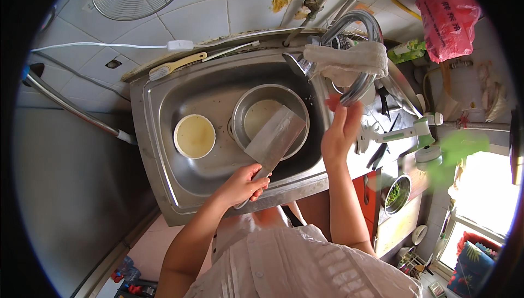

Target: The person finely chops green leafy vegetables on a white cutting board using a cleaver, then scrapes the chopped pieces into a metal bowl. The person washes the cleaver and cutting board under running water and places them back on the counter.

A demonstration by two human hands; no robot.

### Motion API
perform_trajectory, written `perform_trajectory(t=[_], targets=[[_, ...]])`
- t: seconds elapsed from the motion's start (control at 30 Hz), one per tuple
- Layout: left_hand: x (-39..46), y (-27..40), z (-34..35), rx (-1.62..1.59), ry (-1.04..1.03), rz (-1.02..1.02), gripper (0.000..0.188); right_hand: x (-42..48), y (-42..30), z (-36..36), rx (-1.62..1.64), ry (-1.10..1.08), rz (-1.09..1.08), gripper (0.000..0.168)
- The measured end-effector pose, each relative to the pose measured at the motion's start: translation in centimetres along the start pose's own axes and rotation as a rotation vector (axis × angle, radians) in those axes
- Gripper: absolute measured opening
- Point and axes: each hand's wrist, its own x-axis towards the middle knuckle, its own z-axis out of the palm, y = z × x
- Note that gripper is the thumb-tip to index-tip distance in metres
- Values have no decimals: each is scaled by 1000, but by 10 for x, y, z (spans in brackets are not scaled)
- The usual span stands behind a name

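My left hand (245, 185) is closed around the handle of a wide-bladed cleaver (275, 136), whose blade slants over a round metal basin (303, 105). That basin stands in the stainless steel sink (204, 89) and holds some cloudy liquid. Left of it in the sink is a white bowl (194, 136) of yellowish liquid. My right hand (342, 130) is raised at the sink's right side, its fingertips at the spout end of the curved chrome faucet (373, 29); they are blurred, and whether they touch it I cannot tell. A pale cloth (348, 58) is draped over the faucet.
A yellow-handled brush (178, 65) lies on the sink's back rim. Right of the sink are a green-and-white peeler-like tool (397, 135), dark-handled utensils and a pot lid. Further right stands a metal bowl (398, 195) with chopped greens. A pink plastic bag (448, 19) hangs at the upper right.
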Motion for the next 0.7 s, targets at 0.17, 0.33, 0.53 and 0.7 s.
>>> perform_trajectory(t=[0.17, 0.33, 0.53, 0.7], targets=[[4, 0, 1, -8, 1, -22, 17, -6, -31, -2, -32, 3, -182, 46], [14, -5, 0, -16, 50, -38, 13, 1, -59, 2, -138, -23, -80, 36], [25, -8, 1, 2, 56, -87, 14, 2, -41, 19, 34, 47, -111, 29], [32, -7, 5, 35, 65, -75, 13, 7, -43, 42, -5, 72, -161, 29]])
